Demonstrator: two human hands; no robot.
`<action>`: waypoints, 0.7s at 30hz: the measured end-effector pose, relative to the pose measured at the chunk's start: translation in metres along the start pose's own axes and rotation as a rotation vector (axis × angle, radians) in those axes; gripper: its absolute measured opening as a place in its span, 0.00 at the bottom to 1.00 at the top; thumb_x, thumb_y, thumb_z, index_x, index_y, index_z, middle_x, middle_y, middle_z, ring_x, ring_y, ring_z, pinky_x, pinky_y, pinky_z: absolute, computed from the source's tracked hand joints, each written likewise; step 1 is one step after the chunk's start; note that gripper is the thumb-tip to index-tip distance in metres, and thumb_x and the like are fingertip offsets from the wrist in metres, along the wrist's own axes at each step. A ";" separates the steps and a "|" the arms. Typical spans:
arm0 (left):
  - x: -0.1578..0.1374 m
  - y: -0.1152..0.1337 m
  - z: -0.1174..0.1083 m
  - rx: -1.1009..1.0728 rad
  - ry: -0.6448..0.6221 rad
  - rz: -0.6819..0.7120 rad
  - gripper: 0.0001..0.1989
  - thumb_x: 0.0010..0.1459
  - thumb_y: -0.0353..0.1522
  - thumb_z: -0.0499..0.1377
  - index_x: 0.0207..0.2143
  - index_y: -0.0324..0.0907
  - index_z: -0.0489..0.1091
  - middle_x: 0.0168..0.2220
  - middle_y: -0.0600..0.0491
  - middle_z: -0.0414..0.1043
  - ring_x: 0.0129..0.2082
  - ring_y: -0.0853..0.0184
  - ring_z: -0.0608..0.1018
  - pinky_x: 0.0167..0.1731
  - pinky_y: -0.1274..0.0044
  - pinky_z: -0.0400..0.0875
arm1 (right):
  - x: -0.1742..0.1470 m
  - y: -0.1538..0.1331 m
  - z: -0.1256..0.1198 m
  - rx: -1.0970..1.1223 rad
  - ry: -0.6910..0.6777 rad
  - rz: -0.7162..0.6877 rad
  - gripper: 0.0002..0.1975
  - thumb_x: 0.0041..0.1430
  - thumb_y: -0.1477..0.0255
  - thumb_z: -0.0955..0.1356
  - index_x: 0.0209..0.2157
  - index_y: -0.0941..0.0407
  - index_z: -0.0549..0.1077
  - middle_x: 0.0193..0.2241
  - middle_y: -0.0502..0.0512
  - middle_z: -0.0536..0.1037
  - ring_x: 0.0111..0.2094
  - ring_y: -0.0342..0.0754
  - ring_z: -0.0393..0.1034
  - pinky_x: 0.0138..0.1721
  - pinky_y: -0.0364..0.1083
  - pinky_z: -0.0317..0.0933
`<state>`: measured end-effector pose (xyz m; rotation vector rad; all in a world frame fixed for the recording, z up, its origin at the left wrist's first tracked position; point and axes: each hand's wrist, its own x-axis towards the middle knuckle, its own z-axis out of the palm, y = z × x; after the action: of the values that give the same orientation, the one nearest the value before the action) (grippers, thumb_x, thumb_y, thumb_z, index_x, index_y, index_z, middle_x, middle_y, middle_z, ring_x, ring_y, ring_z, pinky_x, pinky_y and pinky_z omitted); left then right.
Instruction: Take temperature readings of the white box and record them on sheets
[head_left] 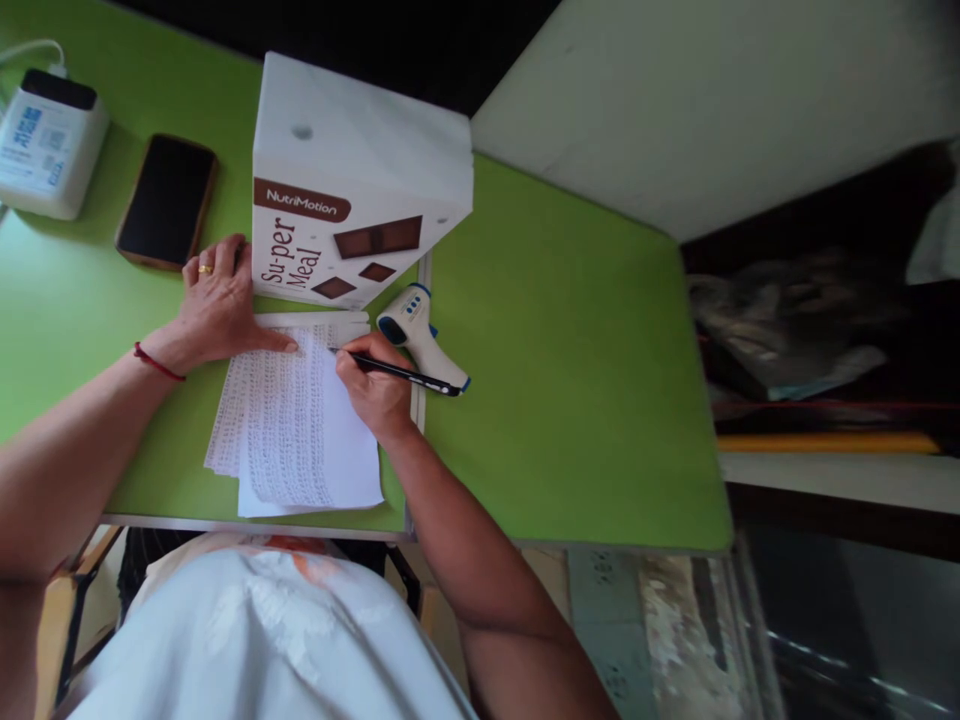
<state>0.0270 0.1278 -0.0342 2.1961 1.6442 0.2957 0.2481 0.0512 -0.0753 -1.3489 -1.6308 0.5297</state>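
Observation:
My right hand (379,390) grips a black pen (405,373), its tip on the upper part of a sheet of paper (300,430). Columns of small handwriting cover much of that sheet, with a blank strip along its right side. Other written sheets (227,430) stick out beneath it at the left. My left hand (225,300) lies with its fingers spread, the thumb resting on the top of the paper and the other fingers on the green table by the box. A white and blue infrared thermometer (424,340) lies just beyond my right hand, partly hidden by it and the pen.
A white NutriMotion box (360,170) stands behind the papers. To its left are a dark phone (168,200) and a white device (56,145) with a cable. The green table (570,380) extends right, beside a shelf holding plastic bags (787,320).

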 end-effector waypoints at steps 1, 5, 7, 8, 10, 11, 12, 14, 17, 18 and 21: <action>0.001 -0.001 0.000 -0.009 0.005 0.004 0.71 0.29 0.60 0.75 0.72 0.45 0.51 0.71 0.34 0.50 0.68 0.29 0.54 0.66 0.48 0.44 | 0.000 0.000 0.000 0.003 0.005 0.008 0.09 0.61 0.65 0.66 0.28 0.51 0.67 0.22 0.45 0.70 0.25 0.43 0.65 0.30 0.46 0.65; 0.002 -0.003 0.002 -0.034 0.023 0.023 0.71 0.28 0.59 0.75 0.71 0.47 0.51 0.69 0.36 0.54 0.68 0.29 0.54 0.67 0.48 0.45 | 0.000 0.000 0.001 0.044 0.018 0.019 0.09 0.60 0.65 0.66 0.27 0.51 0.66 0.21 0.45 0.70 0.24 0.44 0.64 0.29 0.46 0.64; 0.002 -0.004 0.002 -0.035 0.023 0.022 0.70 0.29 0.59 0.75 0.71 0.47 0.52 0.68 0.35 0.55 0.68 0.29 0.54 0.67 0.47 0.44 | 0.001 0.000 0.002 0.073 0.049 0.004 0.09 0.60 0.65 0.66 0.27 0.51 0.67 0.21 0.45 0.70 0.24 0.43 0.64 0.28 0.46 0.64; 0.002 -0.004 0.002 -0.035 0.021 0.021 0.70 0.29 0.59 0.75 0.71 0.47 0.52 0.68 0.35 0.56 0.68 0.28 0.54 0.66 0.47 0.44 | 0.001 0.000 0.003 0.080 0.069 -0.007 0.08 0.60 0.65 0.66 0.27 0.51 0.67 0.21 0.45 0.70 0.23 0.43 0.64 0.28 0.46 0.64; 0.002 -0.004 0.002 -0.035 0.020 0.019 0.70 0.29 0.60 0.75 0.71 0.47 0.52 0.68 0.35 0.55 0.68 0.28 0.54 0.66 0.46 0.44 | 0.001 0.001 0.003 0.075 0.096 -0.028 0.08 0.60 0.66 0.66 0.27 0.51 0.67 0.21 0.44 0.70 0.23 0.43 0.64 0.28 0.45 0.64; 0.002 -0.003 0.002 -0.034 0.019 0.019 0.70 0.29 0.60 0.75 0.71 0.47 0.52 0.68 0.35 0.55 0.67 0.28 0.54 0.66 0.46 0.44 | 0.001 0.001 0.003 0.065 0.097 -0.032 0.08 0.60 0.67 0.66 0.27 0.51 0.67 0.21 0.44 0.70 0.23 0.43 0.64 0.28 0.45 0.64; 0.001 -0.003 0.002 -0.032 0.017 0.018 0.70 0.29 0.60 0.74 0.71 0.47 0.52 0.69 0.35 0.54 0.67 0.28 0.54 0.66 0.46 0.44 | 0.001 0.001 0.003 0.052 0.090 -0.031 0.08 0.60 0.67 0.66 0.27 0.51 0.67 0.21 0.44 0.70 0.23 0.43 0.64 0.28 0.45 0.63; 0.001 -0.003 0.001 -0.029 0.011 0.015 0.69 0.30 0.60 0.74 0.71 0.46 0.52 0.69 0.35 0.53 0.68 0.28 0.53 0.66 0.46 0.44 | 0.001 0.001 0.002 0.037 0.068 -0.023 0.08 0.60 0.67 0.66 0.27 0.51 0.66 0.21 0.44 0.69 0.23 0.43 0.64 0.28 0.45 0.63; 0.001 -0.003 0.001 -0.030 -0.001 0.011 0.69 0.31 0.59 0.74 0.71 0.44 0.52 0.70 0.34 0.51 0.68 0.27 0.53 0.66 0.46 0.43 | 0.001 0.001 0.001 0.043 0.043 -0.021 0.07 0.60 0.67 0.66 0.28 0.51 0.66 0.21 0.44 0.70 0.24 0.43 0.64 0.29 0.45 0.64; 0.001 -0.003 0.001 -0.031 -0.001 0.012 0.69 0.31 0.59 0.74 0.71 0.44 0.52 0.70 0.34 0.51 0.68 0.27 0.53 0.66 0.47 0.43 | 0.001 0.001 0.001 0.046 0.038 -0.020 0.07 0.60 0.67 0.66 0.28 0.51 0.66 0.21 0.44 0.70 0.24 0.43 0.64 0.29 0.46 0.64; 0.001 -0.003 0.001 -0.039 0.002 0.015 0.69 0.31 0.60 0.74 0.72 0.45 0.52 0.70 0.35 0.52 0.68 0.27 0.52 0.66 0.46 0.43 | 0.001 0.001 0.001 0.052 0.033 -0.022 0.08 0.60 0.67 0.66 0.27 0.51 0.66 0.21 0.44 0.69 0.23 0.43 0.64 0.29 0.46 0.64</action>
<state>0.0252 0.1295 -0.0361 2.1806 1.6102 0.3308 0.2481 0.0530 -0.0762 -1.2935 -1.5934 0.5305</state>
